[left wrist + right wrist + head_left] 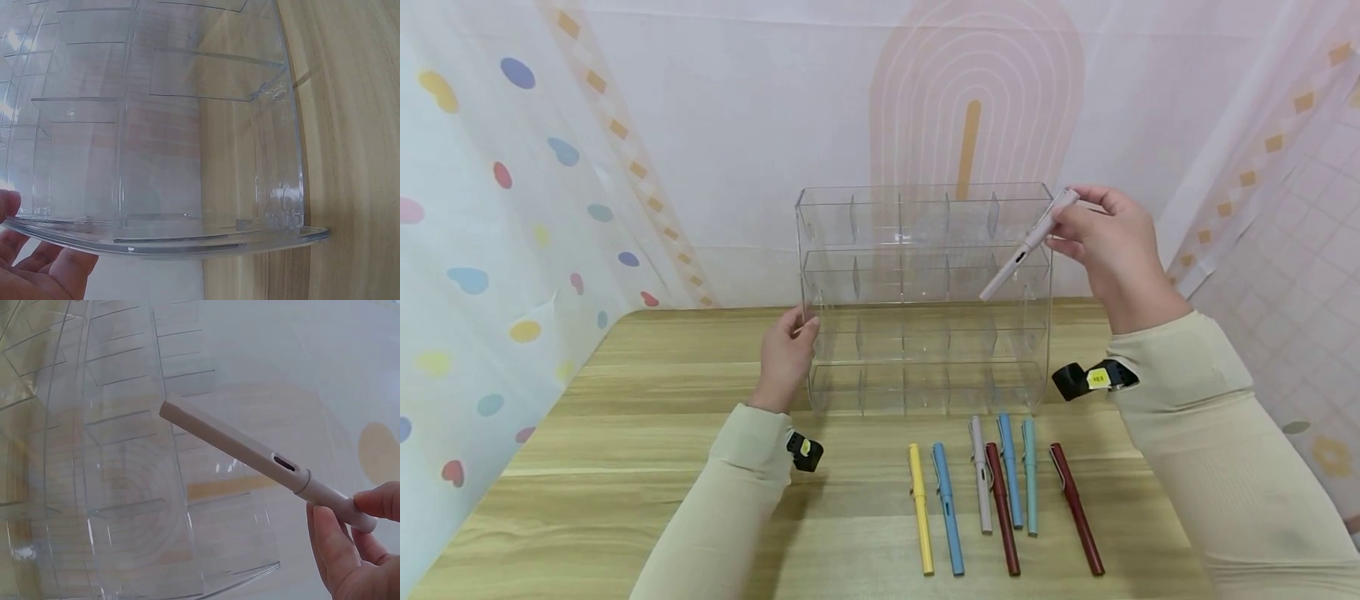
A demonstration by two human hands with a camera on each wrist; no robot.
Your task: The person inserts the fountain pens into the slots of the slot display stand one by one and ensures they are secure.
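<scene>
Grey pen (1028, 246) | pinched at one end by my right hand (1112, 242), tilted before the rack's (901, 302) upper right | left hand (786, 354) grips rack's left edge | I judge the end-hold could let it swivel, clipping a divider (994, 218)

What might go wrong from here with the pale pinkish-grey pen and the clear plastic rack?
The right hand pinches the slim pale pinkish-grey pen only near its cap end, so it may swivel or slip.
The left hand holds the tiered clear plastic rack at its left side only, so a bump on the right might turn it.
A dropped pen might scatter the seven loose multicoloured pens in front.
</scene>
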